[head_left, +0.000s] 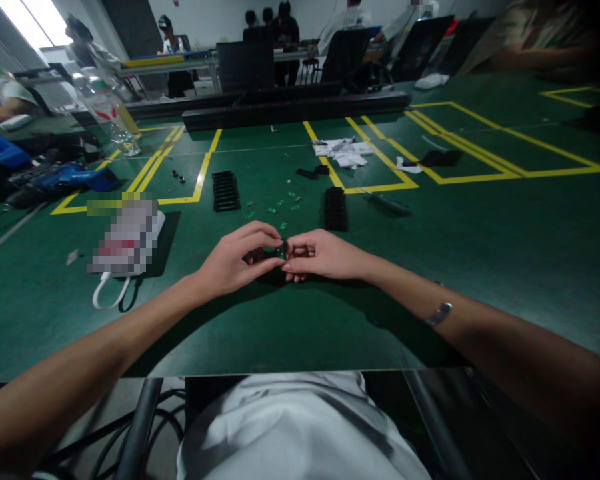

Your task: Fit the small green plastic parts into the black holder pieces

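My left hand [247,257] and my right hand [314,255] meet above the green table, fingertips almost touching. Between them is a small green circuit board [281,252], pinched by the thumb and fingers of my left hand. A dark part seems to sit with it, mostly hidden by the fingers. The right fingers are curled closed against the board's right side; whether they hold a separate piece is hidden. Just beyond my hands lie several loose green circuit boards [273,211]. A black slotted rack [225,191] stands to their left and another black slotted rack [335,209] to their right.
A power bank [150,233] with a white cable lies at left, near a clear bottle [111,120]. White crumpled paper [347,152], small black parts [314,172] and a dark slim tool [387,203] lie at back right. A long black bar [295,110] crosses the far edge.
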Motion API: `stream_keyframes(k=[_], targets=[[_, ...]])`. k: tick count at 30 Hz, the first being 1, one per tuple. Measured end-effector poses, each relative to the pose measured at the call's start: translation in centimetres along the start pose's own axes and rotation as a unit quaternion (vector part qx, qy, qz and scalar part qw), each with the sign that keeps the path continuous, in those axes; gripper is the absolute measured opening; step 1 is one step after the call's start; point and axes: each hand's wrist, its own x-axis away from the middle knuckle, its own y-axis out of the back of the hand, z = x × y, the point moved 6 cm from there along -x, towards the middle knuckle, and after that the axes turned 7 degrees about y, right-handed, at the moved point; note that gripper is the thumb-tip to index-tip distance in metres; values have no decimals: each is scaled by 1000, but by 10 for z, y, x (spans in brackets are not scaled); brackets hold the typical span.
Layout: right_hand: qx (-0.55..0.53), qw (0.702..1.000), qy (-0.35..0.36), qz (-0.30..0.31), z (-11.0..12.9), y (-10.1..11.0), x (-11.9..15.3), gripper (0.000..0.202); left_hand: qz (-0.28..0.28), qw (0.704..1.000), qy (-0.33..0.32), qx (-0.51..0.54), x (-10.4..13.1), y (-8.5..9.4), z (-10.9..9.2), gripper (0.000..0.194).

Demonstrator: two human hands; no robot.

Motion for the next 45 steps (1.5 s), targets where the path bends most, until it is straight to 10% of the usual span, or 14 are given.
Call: stream_keyframes(k=[45], targets=[[2,1000,5,-11,3,2,-1,37,9,1000,-15,2,2,-4,-2,22]])
